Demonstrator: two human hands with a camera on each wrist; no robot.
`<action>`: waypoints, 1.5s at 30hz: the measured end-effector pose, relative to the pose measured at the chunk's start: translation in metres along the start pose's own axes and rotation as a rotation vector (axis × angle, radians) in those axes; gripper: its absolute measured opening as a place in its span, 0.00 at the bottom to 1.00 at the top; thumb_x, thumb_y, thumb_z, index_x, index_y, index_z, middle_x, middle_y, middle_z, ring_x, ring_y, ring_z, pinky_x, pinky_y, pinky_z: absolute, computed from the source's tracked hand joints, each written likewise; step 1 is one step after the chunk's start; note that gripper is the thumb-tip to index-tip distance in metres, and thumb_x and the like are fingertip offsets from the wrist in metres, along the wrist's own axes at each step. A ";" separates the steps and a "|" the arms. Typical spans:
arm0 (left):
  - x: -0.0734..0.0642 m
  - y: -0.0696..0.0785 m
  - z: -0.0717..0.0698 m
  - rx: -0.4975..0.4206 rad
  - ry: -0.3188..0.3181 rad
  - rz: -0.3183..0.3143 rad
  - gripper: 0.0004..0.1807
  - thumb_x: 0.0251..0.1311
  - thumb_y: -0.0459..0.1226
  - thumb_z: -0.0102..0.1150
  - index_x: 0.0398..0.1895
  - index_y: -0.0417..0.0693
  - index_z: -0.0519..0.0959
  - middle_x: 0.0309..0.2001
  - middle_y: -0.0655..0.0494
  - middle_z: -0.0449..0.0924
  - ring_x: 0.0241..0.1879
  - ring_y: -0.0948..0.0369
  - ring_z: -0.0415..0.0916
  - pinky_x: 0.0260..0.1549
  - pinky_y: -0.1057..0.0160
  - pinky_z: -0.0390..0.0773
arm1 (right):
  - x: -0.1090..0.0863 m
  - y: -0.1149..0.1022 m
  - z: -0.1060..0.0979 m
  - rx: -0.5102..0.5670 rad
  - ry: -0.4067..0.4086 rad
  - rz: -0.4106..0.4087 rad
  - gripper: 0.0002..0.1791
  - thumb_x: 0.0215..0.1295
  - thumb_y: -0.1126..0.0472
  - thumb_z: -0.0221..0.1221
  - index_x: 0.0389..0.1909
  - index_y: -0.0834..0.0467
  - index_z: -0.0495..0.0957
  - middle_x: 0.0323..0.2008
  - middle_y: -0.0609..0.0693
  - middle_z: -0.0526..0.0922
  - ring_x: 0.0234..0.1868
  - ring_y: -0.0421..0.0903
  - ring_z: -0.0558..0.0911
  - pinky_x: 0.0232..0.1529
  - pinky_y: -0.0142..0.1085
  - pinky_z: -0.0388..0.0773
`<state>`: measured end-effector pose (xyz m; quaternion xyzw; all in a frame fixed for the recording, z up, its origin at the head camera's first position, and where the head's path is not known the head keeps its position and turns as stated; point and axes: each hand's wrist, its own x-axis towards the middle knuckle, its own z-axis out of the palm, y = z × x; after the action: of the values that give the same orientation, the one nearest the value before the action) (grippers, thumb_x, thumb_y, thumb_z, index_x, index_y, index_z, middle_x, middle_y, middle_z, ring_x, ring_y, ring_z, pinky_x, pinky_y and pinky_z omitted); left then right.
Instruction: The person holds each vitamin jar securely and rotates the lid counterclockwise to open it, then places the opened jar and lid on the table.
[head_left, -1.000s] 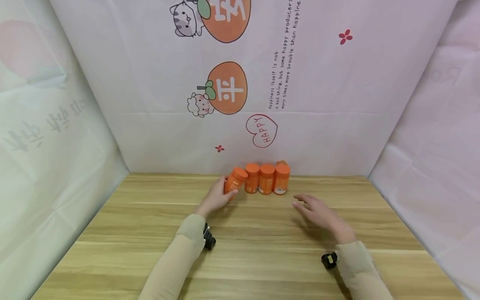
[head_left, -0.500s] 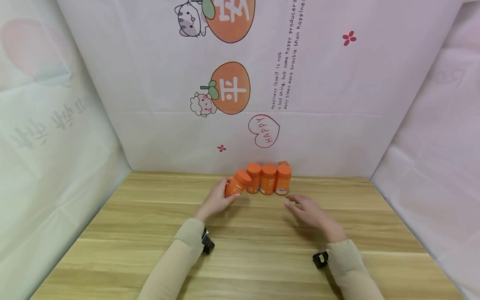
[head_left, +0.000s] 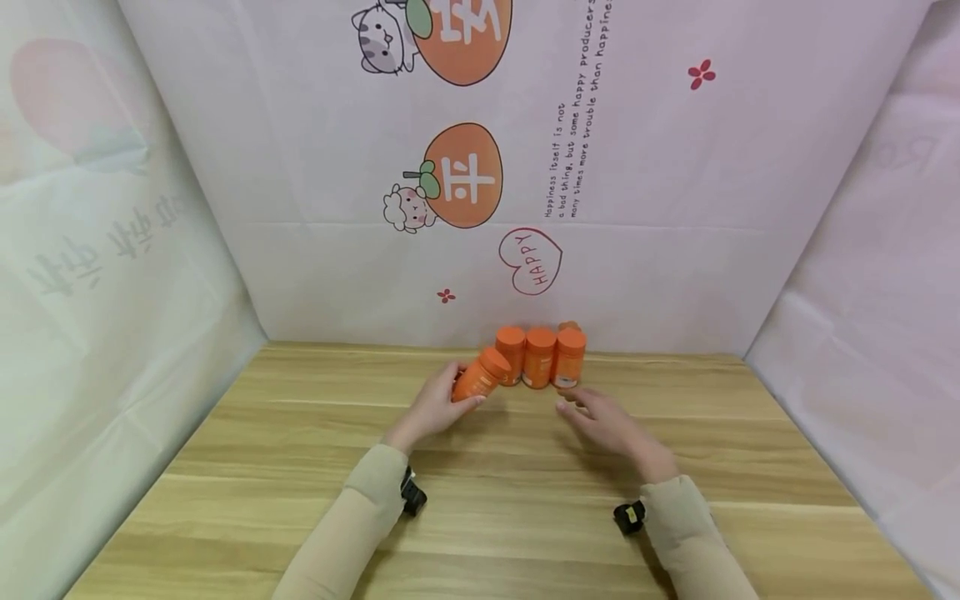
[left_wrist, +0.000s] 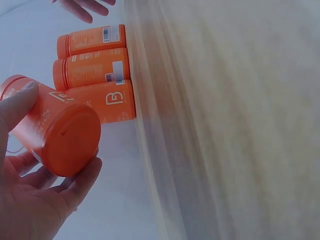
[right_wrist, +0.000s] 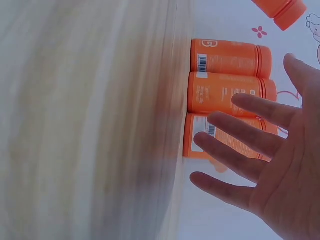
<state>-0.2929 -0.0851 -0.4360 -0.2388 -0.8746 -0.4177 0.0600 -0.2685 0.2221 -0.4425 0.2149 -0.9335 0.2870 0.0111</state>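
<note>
My left hand (head_left: 435,406) grips an orange pill bottle (head_left: 481,375), tilted with its lid up and to the right. In the left wrist view the bottle's base (left_wrist: 72,140) faces the camera, raised off the table. Three like bottles stand upright side by side at the back: the left one (head_left: 513,354), the middle one (head_left: 538,360) and the right one (head_left: 568,360). The held bottle overlaps the left one in the head view; whether they touch I cannot tell. My right hand (head_left: 604,422), fingers spread and holding nothing, is just in front of the right bottle.
A wooden table (head_left: 510,508) lies under both hands. A white printed sheet (head_left: 360,275) rises behind the bottles, with more sheets at the left (head_left: 112,333) and right (head_left: 847,333). Behind the right bottle shows a small orange-brown shape (head_left: 570,325).
My left hand has brought the held bottle slightly right and nearer, tilting it further. My right hand has moved left towards the row. The three standing bottles keep their places.
</note>
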 end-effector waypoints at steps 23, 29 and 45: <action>-0.015 0.012 0.013 0.016 -0.032 0.037 0.23 0.52 0.45 0.69 0.47 0.47 0.72 0.42 0.56 0.77 0.37 0.63 0.73 0.36 0.64 0.75 | 0.009 -0.026 0.014 0.035 0.029 -0.058 0.28 0.73 0.44 0.43 0.64 0.56 0.68 0.55 0.55 0.78 0.58 0.55 0.76 0.58 0.53 0.70; -0.014 0.015 0.015 0.019 -0.021 0.042 0.25 0.49 0.44 0.71 0.48 0.47 0.73 0.42 0.55 0.78 0.38 0.63 0.73 0.37 0.64 0.74 | 0.012 -0.033 0.017 0.046 0.061 -0.082 0.28 0.74 0.45 0.41 0.64 0.58 0.68 0.56 0.55 0.78 0.58 0.54 0.75 0.58 0.52 0.70; -0.016 0.024 0.016 0.055 -0.006 0.068 0.27 0.42 0.44 0.76 0.46 0.46 0.76 0.41 0.55 0.78 0.37 0.61 0.73 0.37 0.64 0.74 | 0.016 -0.046 0.024 0.135 0.105 -0.083 0.27 0.75 0.45 0.38 0.65 0.56 0.67 0.61 0.57 0.73 0.61 0.55 0.73 0.57 0.52 0.70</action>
<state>-0.2661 -0.0663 -0.4344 -0.2679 -0.8773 -0.3904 0.0782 -0.2616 0.1687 -0.4356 0.2383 -0.9004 0.3595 0.0573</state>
